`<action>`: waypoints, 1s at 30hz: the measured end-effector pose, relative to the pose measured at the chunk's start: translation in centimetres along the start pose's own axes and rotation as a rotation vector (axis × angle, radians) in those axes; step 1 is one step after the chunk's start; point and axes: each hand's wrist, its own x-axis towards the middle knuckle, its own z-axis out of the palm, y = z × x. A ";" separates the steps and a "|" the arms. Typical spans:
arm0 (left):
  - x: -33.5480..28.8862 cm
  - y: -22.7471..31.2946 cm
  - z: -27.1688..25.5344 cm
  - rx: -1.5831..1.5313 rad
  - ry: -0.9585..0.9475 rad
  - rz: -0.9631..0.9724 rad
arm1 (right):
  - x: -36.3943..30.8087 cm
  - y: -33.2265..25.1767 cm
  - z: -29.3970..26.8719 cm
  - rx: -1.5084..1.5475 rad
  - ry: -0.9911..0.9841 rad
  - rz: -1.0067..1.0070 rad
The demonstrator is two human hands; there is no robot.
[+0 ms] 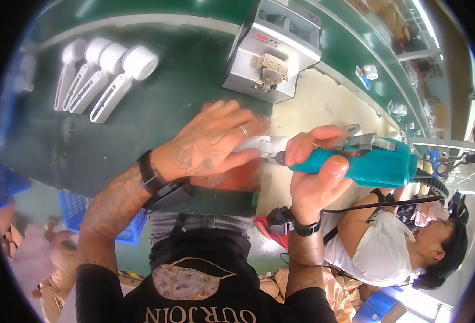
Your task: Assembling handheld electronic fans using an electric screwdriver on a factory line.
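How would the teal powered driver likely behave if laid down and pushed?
The teal driver looks stiff, given its hard-looking casing. Its rounded body might roll, though the black cord at its rear would probably drag against that.

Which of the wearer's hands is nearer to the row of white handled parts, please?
The left hand: it is to the right of the white handled parts and lower in the picture. The right hand, gripping the teal tool, is farther right.

Matt plastic driver (383,166), white piece (270,144) probably plastic
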 end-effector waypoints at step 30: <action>-2.9 1.4 1.7 0.175 0.225 0.403 | -2.3 -2.2 0.2 0.260 0.142 -0.054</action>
